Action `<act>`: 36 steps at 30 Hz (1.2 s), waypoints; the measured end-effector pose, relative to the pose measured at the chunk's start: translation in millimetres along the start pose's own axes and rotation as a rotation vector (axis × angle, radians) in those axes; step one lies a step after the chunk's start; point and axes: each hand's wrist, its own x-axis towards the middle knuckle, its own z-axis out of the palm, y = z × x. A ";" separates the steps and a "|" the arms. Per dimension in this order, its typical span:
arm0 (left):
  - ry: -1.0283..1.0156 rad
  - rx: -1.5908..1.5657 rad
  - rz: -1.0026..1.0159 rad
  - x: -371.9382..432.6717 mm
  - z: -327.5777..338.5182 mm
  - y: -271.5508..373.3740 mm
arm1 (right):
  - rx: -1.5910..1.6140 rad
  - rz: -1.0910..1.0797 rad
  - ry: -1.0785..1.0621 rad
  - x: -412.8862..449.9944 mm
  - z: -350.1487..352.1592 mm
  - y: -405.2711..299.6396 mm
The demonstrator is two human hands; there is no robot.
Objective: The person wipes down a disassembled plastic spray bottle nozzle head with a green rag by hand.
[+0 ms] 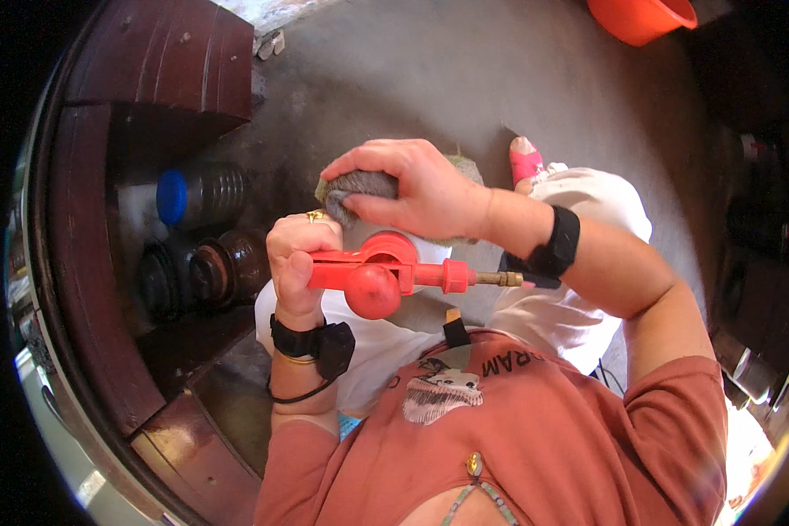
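My left hand is closed around the handle of a red plastic sprayer head, which lies level and points right with a thin brass nozzle. A round red knob sits on its near side. Just beyond it, my right hand grips a bunched grey-green cloth; more of the cloth shows behind the wrist. The cloth is close to the knuckles of my left hand; whether they touch I cannot tell. A white surface shows beneath the sprayer head, but what it belongs to is partly hidden.
To the left stands a dark red wooden shelf unit holding a clear plastic jar with a blue lid and dark brown jars. An orange-red plastic tub stands on the grey floor at the upper right. Dark shelving lines the right side.
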 end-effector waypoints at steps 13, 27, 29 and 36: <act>-0.296 -0.087 0.272 0.5 -15.1 -0.3 | -0.219 0.435 -0.144 -3.3 -29.8 40.5; -0.505 0.104 0.262 6.8 -14.9 -1.3 | -0.082 -0.006 -0.341 -4.3 -5.7 16.3; -0.363 0.045 0.178 4.7 -1.6 0.9 | -0.136 0.096 -0.345 0.3 -5.9 22.9; -0.241 -0.069 0.114 -4.2 -2.2 5.2 | -0.246 0.420 -0.380 7.0 -14.6 35.4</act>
